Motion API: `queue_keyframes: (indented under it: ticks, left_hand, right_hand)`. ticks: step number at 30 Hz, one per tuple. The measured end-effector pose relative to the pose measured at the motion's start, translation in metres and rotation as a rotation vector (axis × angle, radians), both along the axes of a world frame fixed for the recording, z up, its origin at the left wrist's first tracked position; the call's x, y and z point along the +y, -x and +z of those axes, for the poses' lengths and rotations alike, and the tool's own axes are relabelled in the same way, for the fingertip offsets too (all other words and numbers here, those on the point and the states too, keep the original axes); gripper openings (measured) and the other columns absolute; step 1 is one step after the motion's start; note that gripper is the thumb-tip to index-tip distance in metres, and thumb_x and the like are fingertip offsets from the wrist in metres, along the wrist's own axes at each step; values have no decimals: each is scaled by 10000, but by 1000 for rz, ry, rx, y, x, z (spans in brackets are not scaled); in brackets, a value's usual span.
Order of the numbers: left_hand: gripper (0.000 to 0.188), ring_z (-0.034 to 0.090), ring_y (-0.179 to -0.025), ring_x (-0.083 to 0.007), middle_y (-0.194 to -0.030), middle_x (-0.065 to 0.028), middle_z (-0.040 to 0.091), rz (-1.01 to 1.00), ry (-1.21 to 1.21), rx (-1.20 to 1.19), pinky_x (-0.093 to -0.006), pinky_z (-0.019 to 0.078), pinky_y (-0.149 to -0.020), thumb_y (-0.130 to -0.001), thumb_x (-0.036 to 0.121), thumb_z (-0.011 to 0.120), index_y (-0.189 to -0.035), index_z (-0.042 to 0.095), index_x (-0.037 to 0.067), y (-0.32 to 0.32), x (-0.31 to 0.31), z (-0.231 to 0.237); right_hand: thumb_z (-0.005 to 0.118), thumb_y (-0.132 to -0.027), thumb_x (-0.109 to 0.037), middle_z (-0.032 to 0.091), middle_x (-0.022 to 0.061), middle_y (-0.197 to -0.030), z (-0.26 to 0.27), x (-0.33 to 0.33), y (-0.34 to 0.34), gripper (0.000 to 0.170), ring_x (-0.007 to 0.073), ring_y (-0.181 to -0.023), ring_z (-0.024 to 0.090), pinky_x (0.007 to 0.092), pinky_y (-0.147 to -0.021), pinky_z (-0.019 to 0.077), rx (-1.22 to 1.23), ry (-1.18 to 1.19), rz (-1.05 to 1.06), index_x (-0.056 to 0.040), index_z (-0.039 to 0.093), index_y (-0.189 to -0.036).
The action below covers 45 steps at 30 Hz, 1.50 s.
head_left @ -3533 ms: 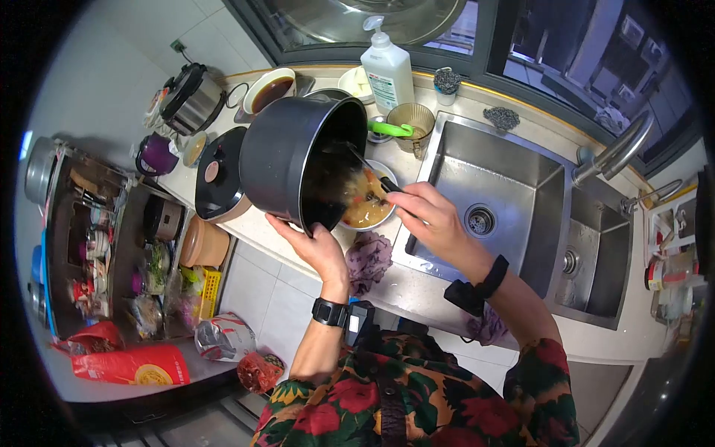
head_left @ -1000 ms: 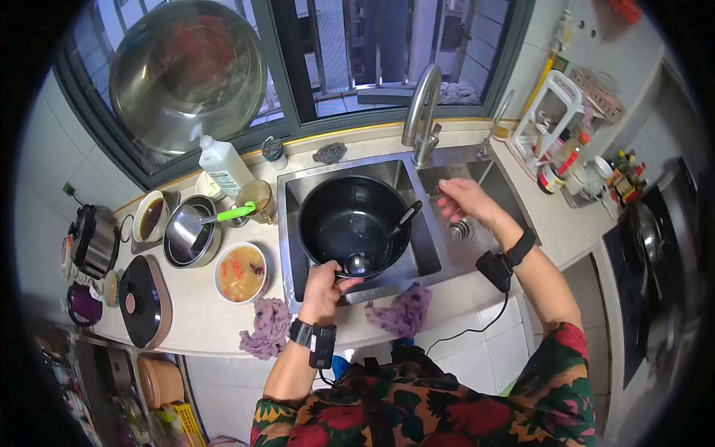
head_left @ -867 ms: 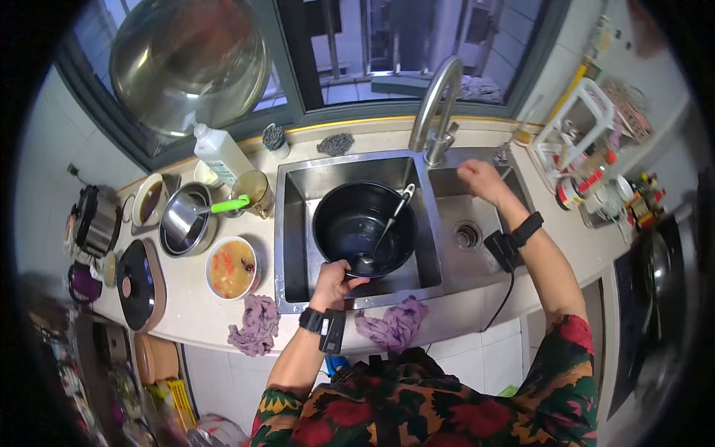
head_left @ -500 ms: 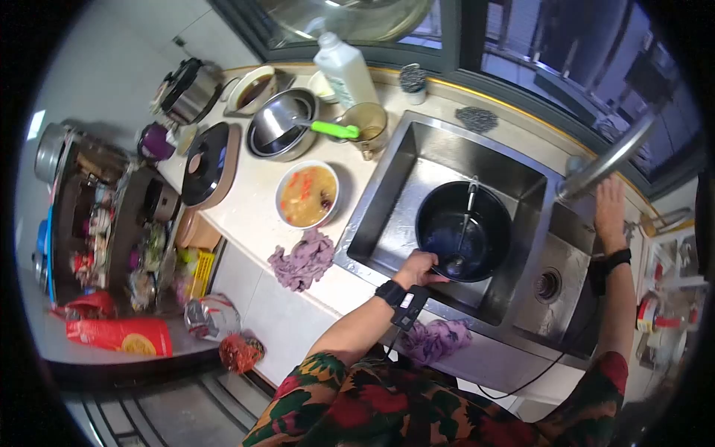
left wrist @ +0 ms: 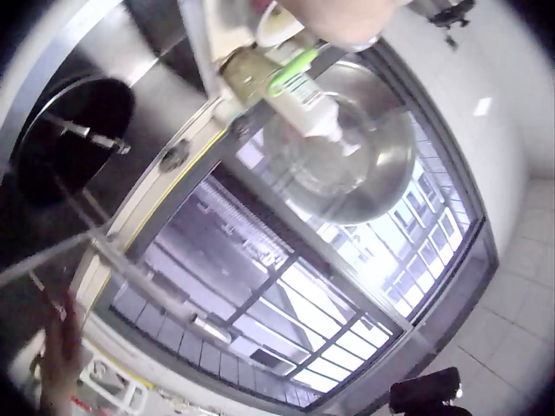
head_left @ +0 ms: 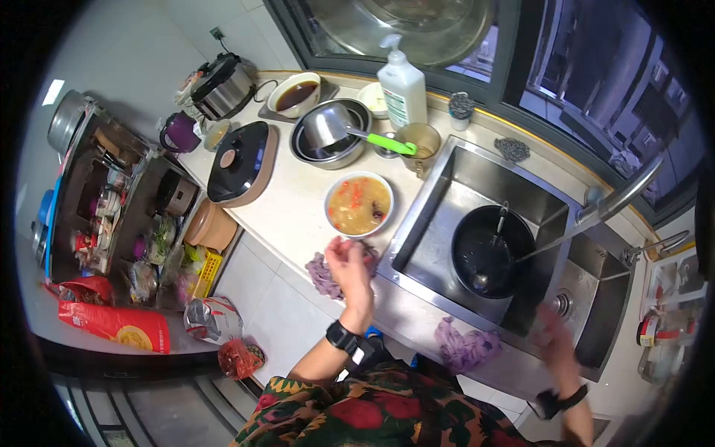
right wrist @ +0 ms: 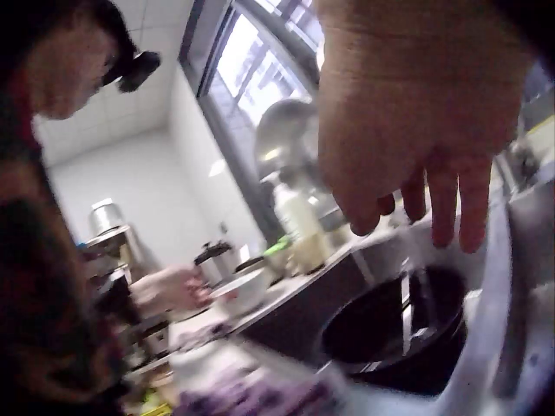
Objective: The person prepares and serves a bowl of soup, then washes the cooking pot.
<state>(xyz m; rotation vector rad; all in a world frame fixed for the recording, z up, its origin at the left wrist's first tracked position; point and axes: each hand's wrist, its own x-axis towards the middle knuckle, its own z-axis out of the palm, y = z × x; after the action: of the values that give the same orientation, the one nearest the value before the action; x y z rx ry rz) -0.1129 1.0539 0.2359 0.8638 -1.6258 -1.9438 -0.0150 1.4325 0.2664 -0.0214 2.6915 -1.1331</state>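
Note:
My left hand [head_left: 350,276] is beside the front of the white bowl of soup [head_left: 360,203], fingers loosely bent and holding nothing. It overlaps a crumpled purple cloth [head_left: 322,277] in the head view. Blurred by motion, my right hand [head_left: 558,346] is over the sink's front edge; in the right wrist view its fingers [right wrist: 444,204] hang down, loosely extended. The black pot [head_left: 477,272] stands in the large sink basin with a ladle [head_left: 500,223] leaning inside. From the faucet [head_left: 622,195] a stream of water runs into the pot.
A second purple cloth [head_left: 468,346] lies at the sink's front edge. Behind the soup stand a metal bowl [head_left: 339,158] with a green-handled saucepan [head_left: 328,125] on it, a brown glass cup [head_left: 421,145] and a pump bottle [head_left: 402,89]. An electric pan [head_left: 242,164] is at left.
My left hand has let go of the pot's rim and moved left to the soup bowl. My right hand has come back from the faucet toward my body. Water now runs into the pot.

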Motion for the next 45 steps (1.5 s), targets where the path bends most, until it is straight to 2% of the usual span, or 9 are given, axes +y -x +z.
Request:
queue_keyframes:
  ticks: [2,8,10,12,20,24,32,35,45]
  left_hand:
    - [510,542,-747,-178,-985,-111,454,-45,-35,-26,-264,489,-650,-790,94,503,-1234,257,43,13,-33,-1]
    - [527,617,-707,-250,-1146,-194,449,-557,-449,-170,-326,563,-548,-763,24,369,-1265,224,93,52,-99,-10]
    - [548,622,-635,-251,-971,-150,544,-610,-587,-14,-311,555,-478,-731,-11,383,-1248,253,115,54,-101,-11]
    - [553,622,-710,-265,-1006,-149,523,-611,-594,-20,-327,558,-490,-710,-34,383,-1234,278,111,56,-105,-14]
    - [593,624,-755,-291,-1080,-175,497,-588,-619,-47,-314,564,-495,-684,-76,379,-1243,272,90,34,-147,4]
    - [655,627,-739,-300,-1093,-193,489,-474,-621,-39,-309,568,-498,-681,-79,371,-1292,223,104,4,-177,23]
    - [721,620,-709,-321,-1109,-189,476,-108,-548,-10,-352,573,-556,-654,-89,373,-1321,203,126,-87,-209,33]
    - [726,619,-721,-334,-1108,-193,481,26,-579,55,-365,575,-559,-645,-95,383,-1316,217,129,-128,-203,37]
    - [737,633,-702,-283,-1063,-167,523,495,-696,239,-333,574,-520,-659,-97,389,-1330,203,145,-321,-145,21]
  right_hand:
    - [636,-689,-137,476,130,-1160,-1,-59,-28,460,322,-1112,412,447,-909,344,237,-301,415,-78,499,-1124]
    - [564,-651,-60,470,169,-1150,-52,-118,-62,395,398,-1114,380,468,-892,339,368,-507,271,-57,531,-1045]
    - [524,-636,-14,505,171,-1084,-46,-133,-57,364,378,-1038,446,443,-860,372,406,-506,219,-34,550,-999]
    - [514,-663,19,536,179,-989,-42,-143,-49,277,344,-988,485,410,-802,402,182,-279,60,-7,562,-935]
    - [487,-771,-26,543,140,-957,10,-234,49,241,240,-877,536,280,-778,407,439,65,-84,30,531,-1001]
    - [509,-785,-67,521,180,-1070,10,-276,120,277,316,-958,516,306,-825,408,295,67,-78,23,525,-1046]
    - [516,-800,-133,424,233,-1213,-12,-358,151,376,364,-1096,429,386,-948,321,628,-186,494,12,468,-1144]
    - [471,-853,-176,418,189,-1247,-11,-401,127,390,276,-1096,458,349,-876,392,198,461,633,-4,430,-1200]
    - [239,-922,-421,364,91,-1298,-20,-481,-27,519,177,-1106,448,323,-840,447,-893,732,937,-123,221,-1347]
